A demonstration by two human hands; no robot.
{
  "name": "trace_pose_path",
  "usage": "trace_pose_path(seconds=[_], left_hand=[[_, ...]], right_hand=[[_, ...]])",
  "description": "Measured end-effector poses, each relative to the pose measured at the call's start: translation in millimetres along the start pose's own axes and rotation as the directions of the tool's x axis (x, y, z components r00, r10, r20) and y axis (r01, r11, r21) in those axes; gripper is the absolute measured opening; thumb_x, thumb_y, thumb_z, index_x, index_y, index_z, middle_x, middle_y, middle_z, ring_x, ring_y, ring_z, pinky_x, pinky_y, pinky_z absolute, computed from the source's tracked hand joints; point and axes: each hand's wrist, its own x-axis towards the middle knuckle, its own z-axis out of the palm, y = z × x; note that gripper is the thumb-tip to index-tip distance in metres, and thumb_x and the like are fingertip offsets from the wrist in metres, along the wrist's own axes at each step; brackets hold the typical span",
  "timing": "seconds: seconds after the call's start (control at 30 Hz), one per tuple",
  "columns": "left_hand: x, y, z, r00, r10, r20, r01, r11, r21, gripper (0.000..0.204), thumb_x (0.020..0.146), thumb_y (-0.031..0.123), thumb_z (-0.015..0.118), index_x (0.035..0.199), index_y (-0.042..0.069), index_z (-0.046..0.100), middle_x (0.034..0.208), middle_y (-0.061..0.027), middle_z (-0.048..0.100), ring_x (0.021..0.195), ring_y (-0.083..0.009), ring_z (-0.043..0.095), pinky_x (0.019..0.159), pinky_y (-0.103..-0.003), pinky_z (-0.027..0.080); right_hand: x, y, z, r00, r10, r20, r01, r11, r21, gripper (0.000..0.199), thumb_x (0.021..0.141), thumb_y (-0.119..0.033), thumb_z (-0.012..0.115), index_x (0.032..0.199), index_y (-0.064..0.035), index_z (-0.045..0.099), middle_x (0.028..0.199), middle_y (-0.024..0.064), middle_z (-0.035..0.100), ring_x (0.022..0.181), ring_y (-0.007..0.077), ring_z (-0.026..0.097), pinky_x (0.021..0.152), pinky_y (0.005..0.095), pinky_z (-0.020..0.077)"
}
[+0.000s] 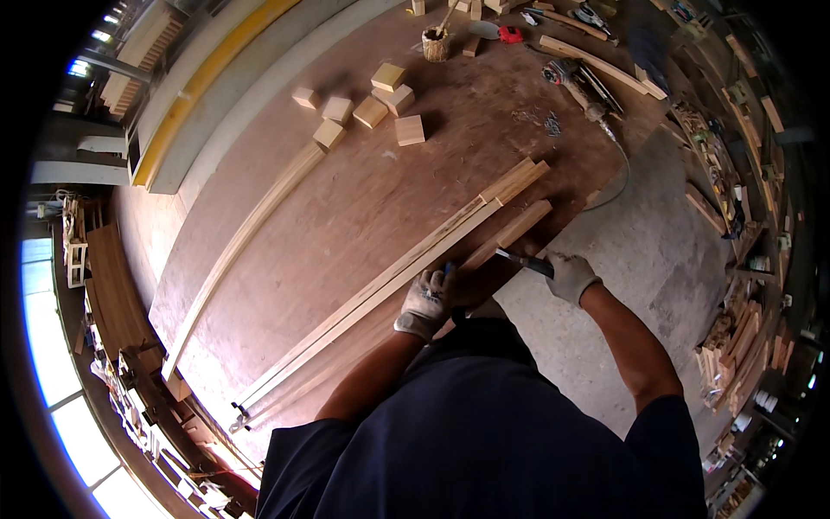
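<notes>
My left hand (425,304), in a pale work glove, is closed over the near wooden strip (524,223). A small blue bit (450,269) shows at its fingertips, too small to name. My right hand (571,278), also gloved, is wrapped round a dark-handled tool (529,261) with a thin pale metal end pointing left; its exact kind is unclear. Just beyond the left hand, long pale wooden strips (372,298) lie side by side, slanting across the table, with a shorter wood piece (516,182) at their far right end. A dark clamp (240,417) sits at their near left end.
Several wooden blocks (370,112) lie beyond the strips on the brown table (285,251). Another long strip (246,229) runs along the left. A corded power tool (577,91), its cable, a red tape measure (510,35) and a brush pot (435,45) lie at the back.
</notes>
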Motion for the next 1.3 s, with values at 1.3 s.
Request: trace_pose_path(seconds=[1.3], left_hand=[[-75,-28,-17,0.991,-0.103,-0.083,0.101,0.995,-0.029,0.044,0.088,0.012,0.066,0.130,0.003,0.057,0.119,-0.0223,0.062,0.110,-0.0446,0.059,0.092,-0.055,0.049]], right_hand=[[-31,-55,3,0.925,0.368,0.095,-0.369,0.814,0.448,0.033,0.095,-0.030,0.065,0.114,-0.0028,0.065,0.113,0.0249,0.070,0.108,0.0437,0.066,0.095,0.0503,0.0516]])
